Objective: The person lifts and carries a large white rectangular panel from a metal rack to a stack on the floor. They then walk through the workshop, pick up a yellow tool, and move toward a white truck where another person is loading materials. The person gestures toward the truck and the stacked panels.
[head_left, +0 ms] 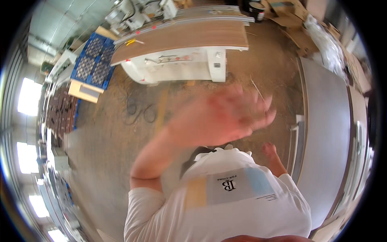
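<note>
My left hand (217,115) is raised in front of my chest, smeared by motion. Its fingers look stretched and apart, and no object shows in it. Lower down at my right side hangs my right hand (269,149), small in view, its fingers too indistinct to make out. Beside it stands a large grey panel (326,133). Beyond my left hand is a long machine table (181,38) with a brown top and a white base. A small yellow-handled tool (131,41) lies on that top.
A blue pallet-like frame (90,60) with round grey pieces leans left of the machine. Dark cable (150,115) lies coiled on the floor. Clear plastic wrap (326,42) and cardboard (286,18) are heaped at the far right, near a black bucket (256,10).
</note>
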`<action>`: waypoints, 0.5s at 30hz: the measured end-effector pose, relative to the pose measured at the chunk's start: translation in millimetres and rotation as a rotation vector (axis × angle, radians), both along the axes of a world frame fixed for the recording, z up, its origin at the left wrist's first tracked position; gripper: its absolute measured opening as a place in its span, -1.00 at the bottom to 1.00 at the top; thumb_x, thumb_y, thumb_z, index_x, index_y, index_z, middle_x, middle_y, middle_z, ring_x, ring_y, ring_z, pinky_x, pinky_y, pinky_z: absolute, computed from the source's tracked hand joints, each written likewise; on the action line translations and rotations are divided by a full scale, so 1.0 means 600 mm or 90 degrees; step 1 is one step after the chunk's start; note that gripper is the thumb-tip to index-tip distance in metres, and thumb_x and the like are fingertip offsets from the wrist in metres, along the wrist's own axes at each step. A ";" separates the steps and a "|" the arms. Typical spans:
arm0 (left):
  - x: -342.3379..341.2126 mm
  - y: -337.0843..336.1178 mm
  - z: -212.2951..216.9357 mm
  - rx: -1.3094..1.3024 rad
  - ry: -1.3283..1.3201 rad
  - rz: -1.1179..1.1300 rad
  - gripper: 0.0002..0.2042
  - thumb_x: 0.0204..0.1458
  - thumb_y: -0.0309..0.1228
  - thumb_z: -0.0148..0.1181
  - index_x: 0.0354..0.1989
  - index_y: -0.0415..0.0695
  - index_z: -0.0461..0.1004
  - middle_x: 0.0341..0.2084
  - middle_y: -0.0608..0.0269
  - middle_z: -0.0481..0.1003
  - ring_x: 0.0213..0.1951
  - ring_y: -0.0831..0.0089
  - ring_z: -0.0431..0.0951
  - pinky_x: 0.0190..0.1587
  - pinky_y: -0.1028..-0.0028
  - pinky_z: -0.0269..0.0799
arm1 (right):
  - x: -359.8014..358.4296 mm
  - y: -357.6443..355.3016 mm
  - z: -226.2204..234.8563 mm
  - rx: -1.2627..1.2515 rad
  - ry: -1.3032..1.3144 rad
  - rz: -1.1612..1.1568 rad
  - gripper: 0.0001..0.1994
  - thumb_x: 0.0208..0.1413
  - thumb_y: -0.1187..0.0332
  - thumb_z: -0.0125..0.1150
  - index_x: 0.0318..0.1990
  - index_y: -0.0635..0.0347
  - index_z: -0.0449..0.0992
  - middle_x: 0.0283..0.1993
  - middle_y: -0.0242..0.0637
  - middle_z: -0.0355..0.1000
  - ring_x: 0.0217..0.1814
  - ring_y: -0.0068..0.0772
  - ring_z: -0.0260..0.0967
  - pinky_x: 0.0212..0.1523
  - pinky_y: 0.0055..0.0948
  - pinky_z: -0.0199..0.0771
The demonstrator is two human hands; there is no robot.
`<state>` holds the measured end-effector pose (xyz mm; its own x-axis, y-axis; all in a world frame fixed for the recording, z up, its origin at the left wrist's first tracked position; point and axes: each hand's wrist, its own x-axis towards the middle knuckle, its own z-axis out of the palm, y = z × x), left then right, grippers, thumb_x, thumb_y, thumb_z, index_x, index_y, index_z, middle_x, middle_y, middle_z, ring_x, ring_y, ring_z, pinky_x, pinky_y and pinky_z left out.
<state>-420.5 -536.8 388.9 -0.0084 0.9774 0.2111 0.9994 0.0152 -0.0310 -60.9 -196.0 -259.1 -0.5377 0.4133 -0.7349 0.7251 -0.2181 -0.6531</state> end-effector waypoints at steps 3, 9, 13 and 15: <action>0.023 0.065 -0.105 -0.693 -0.321 0.201 -0.45 0.14 -0.18 0.12 0.32 -0.01 0.29 0.13 0.06 0.46 0.16 0.09 0.40 0.22 0.05 0.27 | -0.204 -0.033 0.186 0.044 -0.013 -0.110 -0.74 0.23 0.12 0.14 -0.16 0.10 0.55 -0.30 -0.39 0.53 -0.36 -0.50 0.46 -0.45 -0.44 0.41; -0.081 -0.136 -0.454 -0.131 -0.554 0.199 -0.57 0.14 -0.20 0.09 0.15 -0.11 0.41 0.01 0.02 0.51 0.03 0.01 0.48 0.07 0.13 0.39 | -0.363 -0.119 0.185 -0.059 0.017 0.003 -0.75 0.17 0.10 0.19 -0.19 0.06 0.56 -0.32 -0.37 0.51 -0.34 -0.43 0.46 -0.36 -0.38 0.45; -0.169 -0.302 -0.635 -0.211 -0.593 0.403 -0.65 0.17 -0.14 0.03 -0.09 -0.18 0.45 -0.09 -0.04 0.52 -0.05 -0.08 0.51 -0.02 0.09 0.43 | -0.351 -0.182 0.119 0.159 -0.024 0.389 -0.74 0.10 0.08 0.17 -0.26 0.05 0.56 -0.33 -0.28 0.51 -0.30 -0.24 0.46 -0.32 -0.25 0.47; -0.202 -0.380 -0.686 -0.284 -0.570 0.482 -0.63 0.19 -0.11 0.01 -0.06 -0.17 0.45 -0.08 -0.05 0.53 -0.04 -0.09 0.51 0.00 0.09 0.43 | -0.352 -0.204 0.110 0.291 -0.054 0.593 -0.74 0.06 0.07 0.17 -0.30 0.05 0.56 -0.33 -0.24 0.50 -0.28 -0.14 0.46 -0.31 -0.18 0.47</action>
